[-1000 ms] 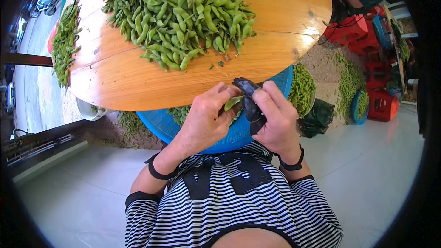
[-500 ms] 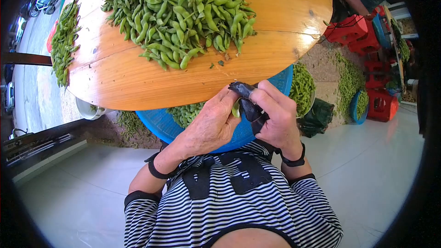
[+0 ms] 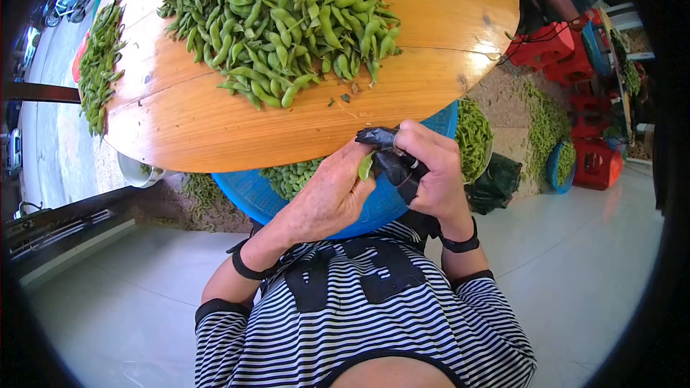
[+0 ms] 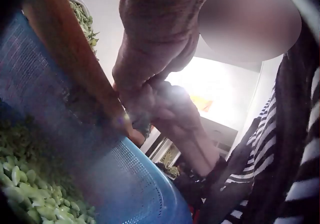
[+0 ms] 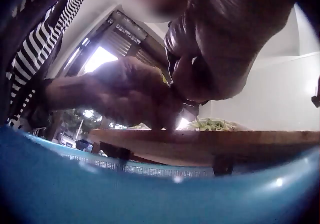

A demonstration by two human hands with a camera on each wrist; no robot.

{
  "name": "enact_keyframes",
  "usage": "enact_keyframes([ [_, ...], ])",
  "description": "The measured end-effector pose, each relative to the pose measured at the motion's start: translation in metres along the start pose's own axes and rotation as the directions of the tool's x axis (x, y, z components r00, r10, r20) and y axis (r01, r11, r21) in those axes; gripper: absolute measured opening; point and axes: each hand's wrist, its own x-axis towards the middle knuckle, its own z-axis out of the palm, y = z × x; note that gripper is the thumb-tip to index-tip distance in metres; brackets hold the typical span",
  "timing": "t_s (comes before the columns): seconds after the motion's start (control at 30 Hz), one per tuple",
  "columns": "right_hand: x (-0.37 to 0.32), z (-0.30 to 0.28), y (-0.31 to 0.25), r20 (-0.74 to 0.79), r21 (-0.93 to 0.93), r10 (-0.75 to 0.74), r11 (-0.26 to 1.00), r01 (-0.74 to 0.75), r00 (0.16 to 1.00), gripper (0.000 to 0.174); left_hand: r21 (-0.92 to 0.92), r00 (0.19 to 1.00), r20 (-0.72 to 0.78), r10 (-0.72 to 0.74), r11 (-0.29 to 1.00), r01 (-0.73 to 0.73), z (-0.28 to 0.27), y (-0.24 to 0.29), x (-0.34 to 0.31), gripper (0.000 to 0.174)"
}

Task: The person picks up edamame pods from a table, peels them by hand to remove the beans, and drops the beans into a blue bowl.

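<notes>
A green soybean pod (image 3: 366, 167) shows between my two hands in the head view, over the near edge of the wooden table (image 3: 165, 136). My left hand (image 3: 327, 190) pinches it between thumb and fingers. Black coverings (image 3: 392, 165) sleeve the thumb and a finger of my right hand (image 3: 438, 172), whose curled digits pinch at the pod's upper end, partly hidden. Directly below, a blue basket (image 3: 241, 197) holds shelled green beans (image 4: 40, 196). Both wrist views show the hands meeting tip to tip, dark against bright light.
A large heap of soybean pods (image 3: 287, 29) covers the table's middle, with more pods (image 3: 102, 75) along its left edge. A pot of pods (image 3: 471, 140) stands right of the basket, beside a dark bag (image 3: 497, 185). Red stools (image 3: 596, 164) stand farther right.
The pod has turned from slanting to nearly upright and shows less. My left hand has moved up against the right hand's black-covered tips; the right hand has shifted slightly.
</notes>
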Motion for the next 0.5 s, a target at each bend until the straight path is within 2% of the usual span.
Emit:
enact_keyframes([
  [0.07,0.000,-0.002,-0.001,-0.006,0.019,0.022,1.000,-0.022,1.000,0.024,-0.182,1.000,0.012,-0.007,0.983,0.009,-0.002,0.002,0.003,0.035],
  [0.2,0.002,-0.004,0.000,-0.002,0.060,0.037,0.997,-0.037,0.999,0.023,-0.233,0.997,0.053,-0.054,0.970,0.065,-0.007,0.005,0.002,0.030],
  [0.27,0.002,-0.005,-0.003,0.017,0.037,0.045,0.998,-0.045,0.999,0.025,-0.248,0.988,0.127,-0.083,0.962,0.112,-0.009,0.002,0.001,0.028],
  [0.37,0.002,-0.008,-0.012,0.058,-0.033,0.043,0.999,-0.041,0.997,0.031,-0.356,0.986,0.083,-0.143,0.920,0.163,-0.002,0.000,-0.001,0.028],
  [0.43,-0.001,-0.006,-0.018,0.081,-0.080,0.038,0.996,-0.031,0.996,0.035,-0.304,0.989,0.060,-0.136,0.941,0.148,0.000,-0.002,-0.001,0.028],
  [0.5,-0.005,0.000,-0.023,0.076,-0.204,0.019,0.979,-0.004,0.997,0.041,-0.250,0.991,0.038,-0.128,0.959,0.133,0.002,-0.002,-0.002,0.028],
])
